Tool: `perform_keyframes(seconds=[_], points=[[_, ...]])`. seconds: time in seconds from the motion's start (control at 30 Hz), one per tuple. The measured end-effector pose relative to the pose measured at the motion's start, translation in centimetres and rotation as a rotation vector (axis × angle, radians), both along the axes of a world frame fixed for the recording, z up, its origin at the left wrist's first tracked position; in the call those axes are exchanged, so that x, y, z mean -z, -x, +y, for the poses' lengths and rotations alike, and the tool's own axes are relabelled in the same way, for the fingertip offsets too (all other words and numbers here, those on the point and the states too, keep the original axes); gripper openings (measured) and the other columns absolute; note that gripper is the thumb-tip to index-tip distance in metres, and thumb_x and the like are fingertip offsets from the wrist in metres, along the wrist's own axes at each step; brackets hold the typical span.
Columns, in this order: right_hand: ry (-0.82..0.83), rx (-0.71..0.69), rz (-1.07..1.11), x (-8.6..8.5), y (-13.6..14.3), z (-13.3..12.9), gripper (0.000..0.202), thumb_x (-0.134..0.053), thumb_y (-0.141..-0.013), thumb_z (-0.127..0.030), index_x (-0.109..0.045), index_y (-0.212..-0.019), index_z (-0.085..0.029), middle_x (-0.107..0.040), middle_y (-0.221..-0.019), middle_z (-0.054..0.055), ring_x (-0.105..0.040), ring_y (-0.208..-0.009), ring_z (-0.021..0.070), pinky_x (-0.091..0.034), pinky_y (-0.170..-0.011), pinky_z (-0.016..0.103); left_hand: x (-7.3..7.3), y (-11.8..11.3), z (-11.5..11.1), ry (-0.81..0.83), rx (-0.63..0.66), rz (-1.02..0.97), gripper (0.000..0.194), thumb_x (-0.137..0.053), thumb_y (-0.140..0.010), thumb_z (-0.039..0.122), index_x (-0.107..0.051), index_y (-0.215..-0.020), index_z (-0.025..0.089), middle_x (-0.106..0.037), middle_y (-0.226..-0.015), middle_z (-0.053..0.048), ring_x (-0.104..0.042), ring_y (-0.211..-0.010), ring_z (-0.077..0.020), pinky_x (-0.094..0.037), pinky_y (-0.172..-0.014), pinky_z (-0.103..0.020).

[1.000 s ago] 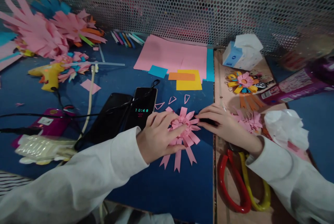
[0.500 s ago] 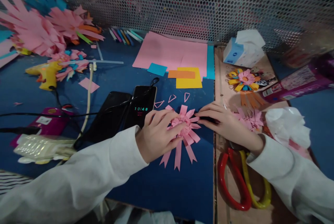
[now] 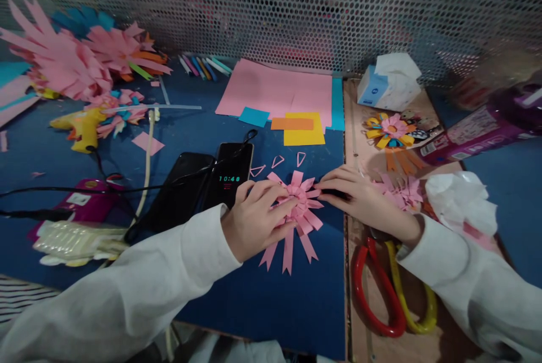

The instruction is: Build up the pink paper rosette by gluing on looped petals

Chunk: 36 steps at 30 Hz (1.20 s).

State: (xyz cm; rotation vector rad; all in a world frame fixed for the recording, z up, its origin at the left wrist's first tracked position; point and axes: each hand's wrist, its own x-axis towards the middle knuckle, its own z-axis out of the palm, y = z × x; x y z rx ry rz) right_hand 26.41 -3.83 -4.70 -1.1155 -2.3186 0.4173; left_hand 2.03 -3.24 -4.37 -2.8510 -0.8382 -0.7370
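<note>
A pink paper flower [image 3: 302, 213] lies on the blue table, its looped petals on top and notched paper strips fanning out below. My left hand [image 3: 260, 216] holds it from the left, fingers over its left half and reaching its centre, which they partly cover. At the right edge, my right hand [image 3: 359, 193] pinches a petal tip between thumb and fingers. Just above the flower are several small pink paper triangles [image 3: 278, 161]. Red-and-yellow-handled scissors [image 3: 379, 295] lie below my right wrist, their blades hidden by it.
Two phones [image 3: 226, 176] and black cables lie left of my hands, near a yellow glue gun [image 3: 80, 126]. Pink paper sheets [image 3: 275, 86] sit behind. On the right are a tissue box [image 3: 387, 83], a multicoloured paper flower [image 3: 392, 128] and a purple bottle [image 3: 478, 126].
The camera view has shifted slightly, so the surroundings sit a little differently. Both hands keep their places on the flower, with hardly any movement.
</note>
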Motion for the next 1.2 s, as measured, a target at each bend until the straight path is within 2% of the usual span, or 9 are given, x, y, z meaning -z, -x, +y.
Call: perform_keyframes(seconds=[0.2,0.37,0.47,0.6,0.77,0.9,1.0,1.13,1.2], points=[[-0.004,0.026,0.034,0.4,0.0,0.0,0.017,-0.056,-0.086,-0.025,-0.062,-0.101,-0.019,-0.065,-0.093,0.008,-0.058,-0.089,0.0187,-0.051,-0.076,0.036,0.1,0.0,-0.1,0.012,-0.005,-0.027,0.024,-0.055,-0.086,0.038,-0.066,-0.099,0.022,-0.067,-0.094,-0.003,-0.056,-0.094,-0.0208,-0.034,-0.079,-0.037],[0.048,0.053,0.055,0.2,0.1,-0.1,0.021,-0.058,-0.085,-0.027,-0.061,-0.105,-0.019,-0.065,-0.096,0.008,-0.058,-0.091,0.0188,-0.05,-0.079,0.036,0.1,0.0,-0.3,0.033,-0.016,-0.045,0.015,-0.058,-0.084,0.03,-0.067,-0.092,0.022,-0.068,-0.092,-0.001,-0.056,-0.094,-0.0204,-0.032,-0.081,-0.037],[0.103,0.118,0.102,-0.1,0.1,-0.4,0.023,-0.056,-0.086,-0.027,-0.06,-0.108,-0.02,-0.065,-0.097,0.007,-0.059,-0.092,0.0176,-0.049,-0.08,0.035,0.1,-0.1,-0.3,0.018,-0.031,-0.074,0.009,-0.059,-0.083,0.025,-0.066,-0.083,0.021,-0.069,-0.088,0.0,-0.057,-0.091,-0.0196,-0.03,-0.081,-0.038],[0.132,0.211,0.171,-0.4,0.1,-0.6,0.022,-0.051,-0.088,-0.025,-0.059,-0.109,-0.021,-0.066,-0.092,0.005,-0.061,-0.085,0.0158,-0.05,-0.075,0.032,0.2,-0.3,-0.4,0.002,-0.007,-0.07,0.009,-0.059,-0.081,0.019,-0.064,-0.074,0.02,-0.07,-0.084,0.002,-0.058,-0.087,-0.0184,-0.03,-0.078,-0.038],[0.045,0.325,0.228,-0.5,0.1,-1.0,0.021,-0.049,-0.089,-0.027,-0.06,-0.106,-0.02,-0.067,-0.094,0.007,-0.063,-0.086,0.0173,-0.049,-0.076,0.033,0.1,-0.4,-0.4,-0.028,0.005,-0.071,0.013,-0.057,-0.083,0.016,-0.065,-0.076,0.021,-0.071,-0.082,0.002,-0.06,-0.085,-0.0172,-0.029,-0.078,-0.038],[-0.009,0.422,0.277,-0.5,-0.3,-1.2,0.022,-0.048,-0.088,-0.024,-0.061,-0.106,-0.02,-0.069,-0.094,0.007,-0.064,-0.084,0.0177,-0.049,-0.076,0.033,-0.2,-0.3,-0.1,0.001,0.012,-0.166,0.01,-0.058,-0.083,0.016,-0.066,-0.079,0.022,-0.073,-0.084,0.003,-0.063,-0.086,-0.0167,-0.033,-0.077,-0.036],[-0.08,0.468,0.305,-0.4,-0.7,-1.2,0.022,-0.047,-0.088,-0.022,-0.061,-0.105,-0.021,-0.069,-0.091,0.006,-0.063,-0.083,0.0181,-0.047,-0.076,0.034,-1.0,-0.1,0.3,0.177,-0.053,-0.312,0.009,-0.057,-0.083,0.02,-0.065,-0.08,0.02,-0.073,-0.084,0.001,-0.065,-0.086,-0.0166,-0.038,-0.078,-0.033],[-0.197,0.449,0.343,-0.7,-0.9,-1.2,0.021,-0.047,-0.089,-0.022,-0.061,-0.104,-0.021,-0.067,-0.092,0.006,-0.061,-0.087,0.0184,-0.046,-0.08,0.035,-2.5,0.4,1.1,0.649,-0.21,-0.632,0.012,-0.059,-0.081,0.028,-0.064,-0.081,0.017,-0.07,-0.077,-0.003,-0.063,-0.07,-0.014,-0.046,-0.064,-0.025],[-0.251,0.438,0.358,-1.2,-0.7,-1.5,0.02,-0.047,-0.089,-0.023,-0.061,-0.103,-0.022,-0.065,-0.096,0.007,-0.059,-0.091,0.0191,-0.045,-0.082,0.037,-2.9,0.4,1.5,0.879,-0.202,-0.838,0.017,-0.064,-0.076,0.033,-0.062,-0.078,0.016,-0.066,-0.069,-0.002,-0.06,-0.062,-0.012,-0.046,-0.059,-0.023]])
